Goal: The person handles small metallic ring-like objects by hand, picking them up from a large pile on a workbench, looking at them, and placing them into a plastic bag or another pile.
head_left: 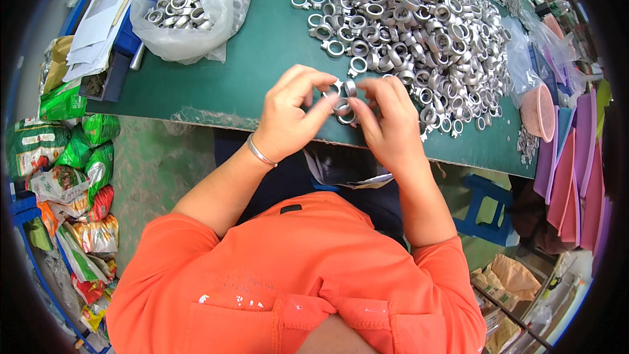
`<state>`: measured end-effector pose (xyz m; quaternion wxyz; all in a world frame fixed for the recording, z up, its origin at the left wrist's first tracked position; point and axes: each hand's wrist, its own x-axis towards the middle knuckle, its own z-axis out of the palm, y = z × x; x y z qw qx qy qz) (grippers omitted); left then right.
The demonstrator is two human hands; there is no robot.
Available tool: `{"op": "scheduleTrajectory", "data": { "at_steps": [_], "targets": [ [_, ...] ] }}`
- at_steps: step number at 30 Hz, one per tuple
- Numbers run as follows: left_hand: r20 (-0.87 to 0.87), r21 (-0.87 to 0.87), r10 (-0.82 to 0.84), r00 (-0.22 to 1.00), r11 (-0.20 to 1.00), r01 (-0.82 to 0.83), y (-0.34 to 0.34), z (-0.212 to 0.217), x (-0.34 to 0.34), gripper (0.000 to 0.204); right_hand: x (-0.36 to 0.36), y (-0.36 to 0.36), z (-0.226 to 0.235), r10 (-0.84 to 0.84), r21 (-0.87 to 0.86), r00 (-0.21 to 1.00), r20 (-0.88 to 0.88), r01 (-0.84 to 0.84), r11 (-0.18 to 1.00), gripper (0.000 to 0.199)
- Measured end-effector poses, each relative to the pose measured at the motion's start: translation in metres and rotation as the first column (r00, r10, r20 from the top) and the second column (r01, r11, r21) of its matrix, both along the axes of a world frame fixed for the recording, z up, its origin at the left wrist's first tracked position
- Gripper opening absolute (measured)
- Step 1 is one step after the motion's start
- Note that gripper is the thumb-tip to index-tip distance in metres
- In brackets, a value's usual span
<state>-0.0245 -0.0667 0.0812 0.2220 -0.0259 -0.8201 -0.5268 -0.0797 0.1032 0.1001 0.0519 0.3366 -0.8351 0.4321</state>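
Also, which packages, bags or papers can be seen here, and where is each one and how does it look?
Clear plastic bag: table, far left, holding metal rings.
White papers: table's left edge, stacked.
Green, red and orange packets: floor, left, piled.
Brown paper bags: floor, lower right, crumpled.

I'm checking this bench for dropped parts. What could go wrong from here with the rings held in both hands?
The left hand and right hand pinch several small metal rings right at the green table's near edge; a slip could send one to the floor. The big ring pile reaches toward that edge at right, so a nudge might spill some.
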Motion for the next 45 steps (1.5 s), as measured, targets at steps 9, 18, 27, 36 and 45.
{"op": "scheduleTrajectory", "data": {
  "at_steps": [9,18,27,36,45],
  "targets": [
    [-0.012,-0.21,-0.137,0.99,0.969,0.132,0.003,-0.003,-0.003,0.022,-0.015,0.016,-0.007,0.164,-0.347,0.577,0.8,0.222,0.911,0.018],
    [-0.464,-0.336,-0.203,0.862,0.941,0.041,0.016,-0.022,0.025,0.02,0.02,0.034,-0.007,0.286,-0.55,0.729,0.622,0.147,0.822,0.018],
    [0.468,-0.566,-0.266,0.843,0.642,0.517,0.02,-0.099,0.078,0.038,0.044,0.067,-0.018,-0.119,0.122,0.954,-0.277,0.158,0.98,0.021],
    [0.513,-0.549,-0.233,0.826,0.651,0.525,0.014,-0.115,0.095,0.029,0.041,0.068,-0.015,-0.279,0.267,0.913,-0.299,0.361,0.893,0.022],
    [0.421,-0.499,-0.193,0.886,0.766,0.404,0.017,-0.125,0.094,0.027,0.059,0.059,-0.022,0.223,-0.625,0.862,0.455,0.131,0.769,0.027]
  ]
}}
